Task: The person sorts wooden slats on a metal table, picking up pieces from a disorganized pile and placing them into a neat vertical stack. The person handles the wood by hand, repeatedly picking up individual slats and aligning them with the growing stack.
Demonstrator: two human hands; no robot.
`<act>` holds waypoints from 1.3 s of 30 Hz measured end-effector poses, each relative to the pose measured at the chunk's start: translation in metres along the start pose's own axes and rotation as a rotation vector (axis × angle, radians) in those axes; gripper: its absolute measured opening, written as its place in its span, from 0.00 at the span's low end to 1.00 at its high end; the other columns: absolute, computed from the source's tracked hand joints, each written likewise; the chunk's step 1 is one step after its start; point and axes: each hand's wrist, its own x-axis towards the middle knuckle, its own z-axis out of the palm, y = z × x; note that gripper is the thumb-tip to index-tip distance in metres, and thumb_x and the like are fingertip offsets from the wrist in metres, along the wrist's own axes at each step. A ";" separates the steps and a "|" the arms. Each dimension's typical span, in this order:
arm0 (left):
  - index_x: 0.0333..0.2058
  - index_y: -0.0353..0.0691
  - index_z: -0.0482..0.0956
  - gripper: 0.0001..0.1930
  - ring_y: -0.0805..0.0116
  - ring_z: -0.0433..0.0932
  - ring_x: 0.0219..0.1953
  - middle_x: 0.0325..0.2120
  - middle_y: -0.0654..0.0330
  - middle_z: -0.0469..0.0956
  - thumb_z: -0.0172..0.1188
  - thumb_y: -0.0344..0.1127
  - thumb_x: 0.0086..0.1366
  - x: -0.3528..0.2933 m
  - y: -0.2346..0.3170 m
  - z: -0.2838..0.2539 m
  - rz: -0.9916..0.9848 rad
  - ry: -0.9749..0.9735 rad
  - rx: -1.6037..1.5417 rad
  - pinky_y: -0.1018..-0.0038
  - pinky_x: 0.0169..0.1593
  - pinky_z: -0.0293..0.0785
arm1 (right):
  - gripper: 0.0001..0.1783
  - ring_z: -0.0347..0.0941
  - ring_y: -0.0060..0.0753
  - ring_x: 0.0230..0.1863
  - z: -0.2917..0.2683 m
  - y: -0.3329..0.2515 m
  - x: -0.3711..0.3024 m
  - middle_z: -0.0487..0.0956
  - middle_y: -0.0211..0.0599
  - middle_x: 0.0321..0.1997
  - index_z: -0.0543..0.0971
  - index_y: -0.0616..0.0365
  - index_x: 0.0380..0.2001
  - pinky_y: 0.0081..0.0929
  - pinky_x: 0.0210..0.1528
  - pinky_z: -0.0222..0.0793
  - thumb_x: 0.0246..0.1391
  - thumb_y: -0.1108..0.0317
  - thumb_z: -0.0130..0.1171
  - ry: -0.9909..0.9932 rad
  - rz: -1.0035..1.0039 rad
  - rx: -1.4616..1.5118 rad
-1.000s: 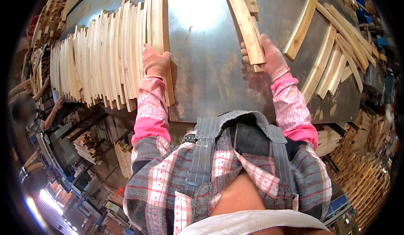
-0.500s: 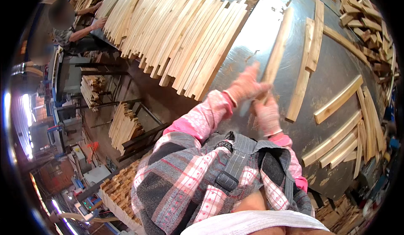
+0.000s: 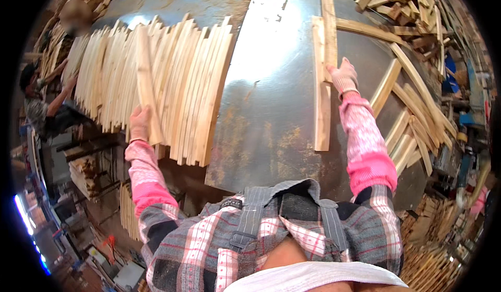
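My left hand is closed round the near end of a pale wooden strip. This strip lies slantwise over a long row of similar wooden strips on the left. My right hand reaches over the metal table, its thumb at the near end of another wooden strip. Its fingers are apart from the thumb, to the right of that strip. Just left of this, a second loose strip lies alongside, partly overlapped by it.
Shiny metal tabletop lies between my hands. Several curved and straight wood pieces are scattered at the right, with a heap of short offcuts behind. Another person handles strips at the row's far left end.
My hands were close together on one strip over the table. The left has carried a strip left onto the row; the right has let go and moved to the loose strips. My view has turned.
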 end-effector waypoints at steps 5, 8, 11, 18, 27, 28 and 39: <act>0.46 0.39 0.82 0.18 0.42 0.82 0.48 0.43 0.44 0.84 0.66 0.45 0.64 0.008 0.030 0.040 0.004 0.057 1.028 0.55 0.50 0.78 | 0.52 0.65 0.54 0.73 0.014 0.001 0.022 0.65 0.52 0.74 0.58 0.54 0.75 0.45 0.73 0.64 0.53 0.46 0.68 -0.063 0.158 -0.021; 0.51 0.40 0.82 0.20 0.39 0.80 0.49 0.45 0.41 0.80 0.65 0.44 0.65 -0.004 0.055 0.057 0.098 0.154 1.024 0.55 0.51 0.77 | 0.39 0.76 0.50 0.60 0.009 0.018 0.034 0.78 0.52 0.60 0.71 0.58 0.65 0.42 0.62 0.72 0.52 0.52 0.67 -0.179 0.097 0.323; 0.58 0.39 0.80 0.23 0.46 0.81 0.49 0.46 0.45 0.80 0.66 0.39 0.66 -0.029 0.066 0.074 0.450 0.280 0.703 0.59 0.51 0.78 | 0.24 0.82 0.45 0.45 -0.011 0.039 0.001 0.86 0.47 0.41 0.82 0.64 0.48 0.38 0.47 0.76 0.54 0.58 0.63 -0.240 0.071 0.754; 0.62 0.36 0.77 0.24 0.63 0.80 0.47 0.50 0.52 0.80 0.64 0.30 0.67 -0.107 0.137 0.175 0.701 -0.010 0.179 0.69 0.52 0.78 | 0.54 0.74 0.49 0.62 0.055 0.069 -0.195 0.73 0.51 0.64 0.57 0.61 0.71 0.43 0.61 0.74 0.48 0.53 0.74 -0.050 0.054 -0.211; 0.66 0.34 0.69 0.41 0.47 0.63 0.69 0.66 0.45 0.67 0.73 0.46 0.58 -0.197 0.205 0.293 0.934 -0.313 0.522 0.57 0.73 0.58 | 0.47 0.77 0.47 0.58 0.086 -0.016 -0.252 0.80 0.52 0.57 0.63 0.58 0.69 0.40 0.63 0.73 0.48 0.64 0.72 -0.625 -0.014 0.752; 0.67 0.34 0.68 0.43 0.46 0.60 0.71 0.69 0.44 0.64 0.74 0.48 0.57 -0.198 0.206 0.297 0.901 -0.310 0.653 0.56 0.75 0.54 | 0.49 0.77 0.49 0.59 0.074 -0.038 -0.265 0.80 0.54 0.56 0.61 0.58 0.70 0.41 0.62 0.73 0.46 0.63 0.73 -0.732 0.015 0.810; 0.69 0.34 0.62 0.46 0.41 0.58 0.73 0.71 0.41 0.60 0.72 0.42 0.54 -0.132 0.125 0.261 0.626 -0.219 0.813 0.55 0.75 0.53 | 0.35 0.70 0.58 0.68 0.056 -0.030 -0.079 0.71 0.59 0.68 0.68 0.60 0.67 0.47 0.68 0.69 0.62 0.54 0.60 -0.473 -0.214 0.344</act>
